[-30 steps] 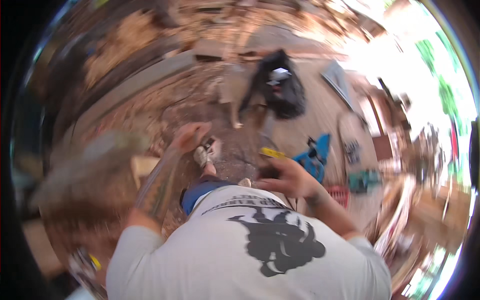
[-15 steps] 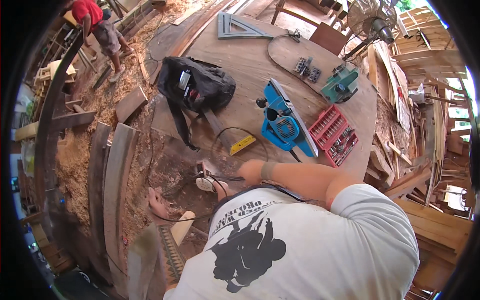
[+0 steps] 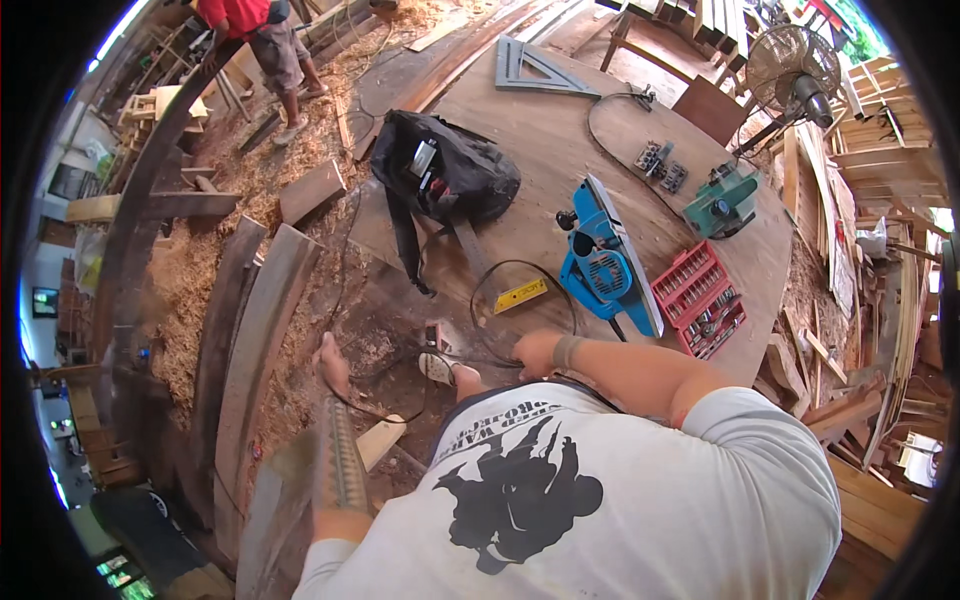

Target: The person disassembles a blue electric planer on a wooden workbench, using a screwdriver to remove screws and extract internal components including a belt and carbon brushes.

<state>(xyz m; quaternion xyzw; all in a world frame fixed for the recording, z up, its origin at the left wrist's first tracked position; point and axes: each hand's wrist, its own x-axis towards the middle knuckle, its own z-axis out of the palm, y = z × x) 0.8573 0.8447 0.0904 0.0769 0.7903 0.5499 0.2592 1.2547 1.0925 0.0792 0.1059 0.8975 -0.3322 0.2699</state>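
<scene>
A black cord (image 3: 391, 419) runs in loops low in front of me, between my two hands. My right hand (image 3: 537, 350), with a band at the wrist, is closed round the cord in front of my waist. Further left, my left hand (image 3: 334, 366) is reached out low with the cord at it; its fingers look closed, though small and partly blurred. A blue electric planer (image 3: 598, 262) lies on the wooden board (image 3: 560, 130), beyond my right hand. A yellow-handled try square (image 3: 521, 294) lies nearer, inside a loop of black cord.
On the board are a black bag (image 3: 450, 170), a red socket set (image 3: 690, 290), a green power tool (image 3: 722, 200) and a grey triangular square (image 3: 535, 70). Curved timbers (image 3: 265, 350) and shavings lie left. A person in red (image 3: 272, 45) stands far left; a fan (image 3: 800, 80) stands far right.
The whole view has shifted, so the board and tools sit further right. My left hand has moved forward, away from my body, with the cord. My right hand stays closed near my waist.
</scene>
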